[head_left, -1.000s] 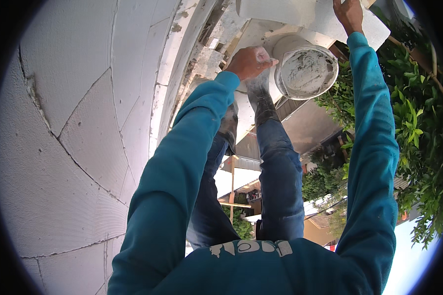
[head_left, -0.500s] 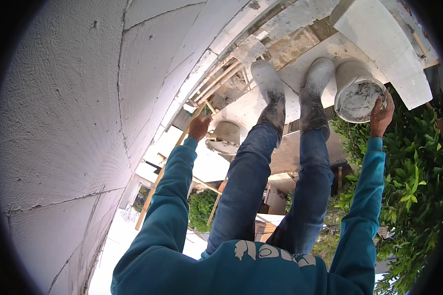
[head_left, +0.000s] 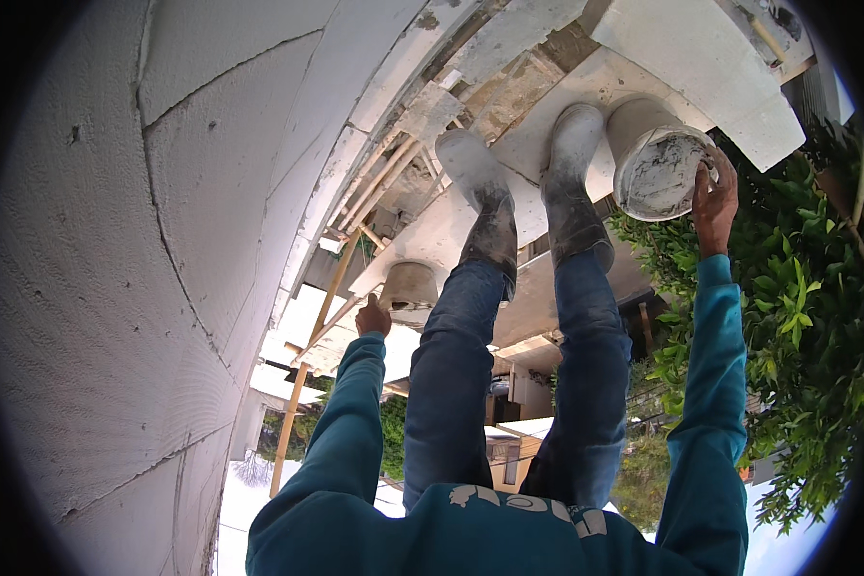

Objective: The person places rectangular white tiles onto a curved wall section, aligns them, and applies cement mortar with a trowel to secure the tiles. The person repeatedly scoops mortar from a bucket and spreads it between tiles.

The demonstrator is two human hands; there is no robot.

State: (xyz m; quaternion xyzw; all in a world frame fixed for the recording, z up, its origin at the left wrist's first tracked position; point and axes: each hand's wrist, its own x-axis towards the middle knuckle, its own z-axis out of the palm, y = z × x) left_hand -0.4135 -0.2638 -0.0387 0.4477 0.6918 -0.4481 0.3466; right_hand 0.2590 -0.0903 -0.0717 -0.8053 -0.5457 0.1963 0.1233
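My right hand point(head_left: 715, 211) grips the rim of a white bucket point(head_left: 636, 139) coated inside with grey-white mortar, on the board at the upper right. My left hand point(head_left: 372, 319), low and left beside a second, dirty pale bucket point(head_left: 409, 283), has its fingers curled on something too small to make out. Between the buckets my dusty rubber boots point(head_left: 574, 144) stand on a pale, spattered board point(head_left: 612, 82).
A pale block wall point(head_left: 192, 192) with cracked joints fills the left. Wooden poles point(head_left: 317, 336) and planks form scaffolding, with a large white panel point(head_left: 701, 67) at the top right. Leafy branches point(head_left: 787, 336) hang along the right; roofs and a building show beyond.
The view has swung, bringing both boots and the second bucket into sight. My right hand has moved onto the white bucket's rim; my left has moved down beside the second bucket.
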